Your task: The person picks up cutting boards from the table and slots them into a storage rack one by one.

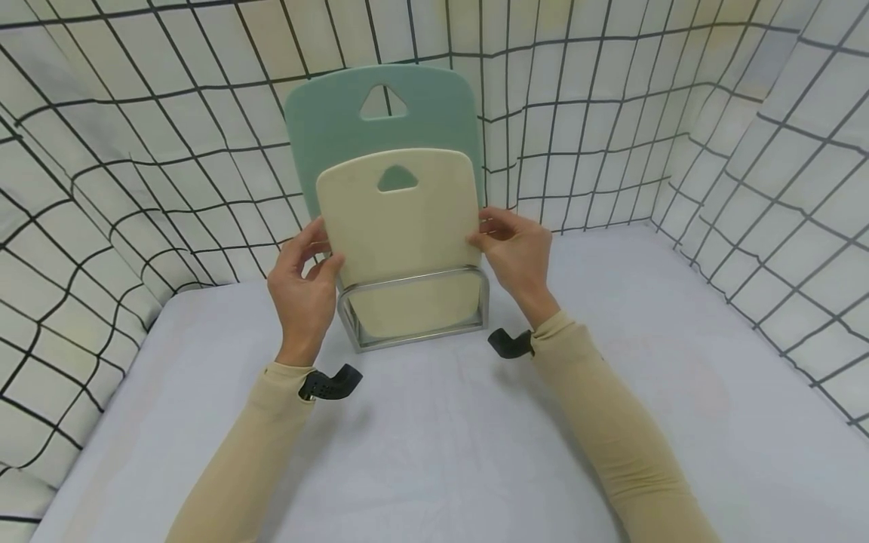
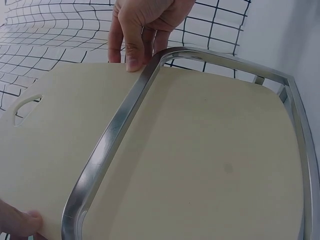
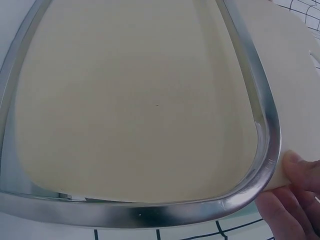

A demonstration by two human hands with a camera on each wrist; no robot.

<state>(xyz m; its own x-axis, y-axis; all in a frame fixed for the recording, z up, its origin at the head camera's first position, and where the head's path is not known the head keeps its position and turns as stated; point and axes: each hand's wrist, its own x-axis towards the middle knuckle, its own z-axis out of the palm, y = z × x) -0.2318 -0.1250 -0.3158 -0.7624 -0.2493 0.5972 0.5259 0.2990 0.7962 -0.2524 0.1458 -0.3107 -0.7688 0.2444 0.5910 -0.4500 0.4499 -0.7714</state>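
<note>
A cream cutting board with a cut-out handle hole stands in a silver metal rack, its lower part behind the front bar. Both hands hold it by its side edges above that bar. The left hand pinches the left edge, thumb on the front face. On the opposite edge, the right hand pinches with its thumb in front and fingers behind. Behind it rises a larger green cutting board, its lower part hidden. In the right wrist view, the right thumb and fingers grip the board beside the rack's rounded corner.
The rack stands on a white-covered table. A white cloth with a black grid pattern hangs behind and on both sides. Each wrist wears a black camera mount, one on the left and one on the right.
</note>
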